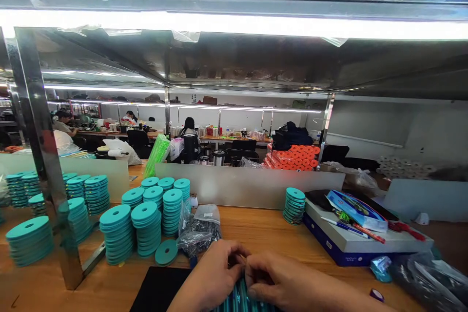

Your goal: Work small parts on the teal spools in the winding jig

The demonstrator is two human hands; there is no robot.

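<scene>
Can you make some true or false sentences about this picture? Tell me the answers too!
1. The left hand and right hand are close together over a bunch of teal sticks. True.
2. The teal discs sit in stacks on the wooden table. True.
3. The bag of metal bits sits on top of the box. False: it lies on the table beside the discs.
4. The orange rolls are right next to the hands. False: they are far away, behind a panel.
</scene>
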